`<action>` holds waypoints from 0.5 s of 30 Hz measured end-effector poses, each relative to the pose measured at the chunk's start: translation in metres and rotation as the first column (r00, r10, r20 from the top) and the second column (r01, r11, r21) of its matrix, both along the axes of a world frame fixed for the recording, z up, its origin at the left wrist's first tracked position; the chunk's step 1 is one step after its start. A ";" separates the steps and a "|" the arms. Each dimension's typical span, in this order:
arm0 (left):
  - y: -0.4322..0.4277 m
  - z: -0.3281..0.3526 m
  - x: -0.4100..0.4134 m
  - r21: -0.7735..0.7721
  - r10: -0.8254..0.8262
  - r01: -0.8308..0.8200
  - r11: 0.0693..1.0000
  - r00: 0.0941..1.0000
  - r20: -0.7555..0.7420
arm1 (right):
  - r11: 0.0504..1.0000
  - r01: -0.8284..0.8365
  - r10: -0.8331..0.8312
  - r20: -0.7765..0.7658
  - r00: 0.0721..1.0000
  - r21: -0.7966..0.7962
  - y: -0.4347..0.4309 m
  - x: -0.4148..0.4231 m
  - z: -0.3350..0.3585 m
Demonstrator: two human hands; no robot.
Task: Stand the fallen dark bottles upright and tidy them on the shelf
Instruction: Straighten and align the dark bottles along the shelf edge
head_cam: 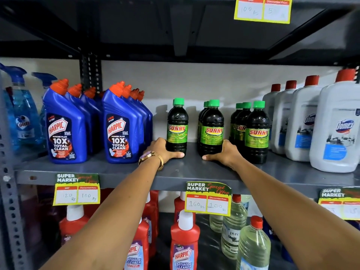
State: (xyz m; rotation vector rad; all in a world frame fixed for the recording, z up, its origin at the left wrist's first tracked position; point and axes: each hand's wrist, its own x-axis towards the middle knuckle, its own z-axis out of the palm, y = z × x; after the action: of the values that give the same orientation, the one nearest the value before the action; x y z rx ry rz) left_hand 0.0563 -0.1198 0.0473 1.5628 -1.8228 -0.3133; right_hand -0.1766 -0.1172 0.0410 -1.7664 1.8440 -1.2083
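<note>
Dark bottles with green caps and "Sunny" labels stand upright on the grey shelf (pixel 187 172), in three files. A single bottle (pixel 176 125) stands at the left, and my left hand (pixel 162 150) is wrapped around its base, thumb across the front. The middle file (pixel 212 127) is up to three bottles deep, and my right hand (pixel 224 152) grips the base of its front bottle. The right file (pixel 257 131), also about three deep, stands untouched beside my right wrist. No dark bottle lies on its side.
Blue Harpic bottles (pixel 120 125) stand close on the left of the dark bottles, white Domex bottles (pixel 339 125) close on the right. Blue spray bottles (pixel 21 114) are at far left. The lower shelf holds red Harpic bottles (pixel 184 240) and clear bottles (pixel 253 246). Price tags hang from shelf edges.
</note>
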 end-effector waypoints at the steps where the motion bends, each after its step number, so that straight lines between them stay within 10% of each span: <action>1: 0.000 0.000 0.000 0.002 0.000 0.000 1.000 1.000 0.002 | 1.000 0.000 0.000 -0.004 1.000 0.001 0.000 0.000 0.000; 15: 0.002 0.001 -0.001 0.017 0.040 -0.040 0.999 0.999 0.004 | 0.998 0.054 -0.052 -0.102 0.993 0.014 0.005 0.006 0.004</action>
State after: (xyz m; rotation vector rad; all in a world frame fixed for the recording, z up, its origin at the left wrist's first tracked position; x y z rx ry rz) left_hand 0.0553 -0.1181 0.0478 1.6101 -1.7934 -0.3081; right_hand -0.1710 -0.1121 0.0452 -1.8116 1.9632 -1.1376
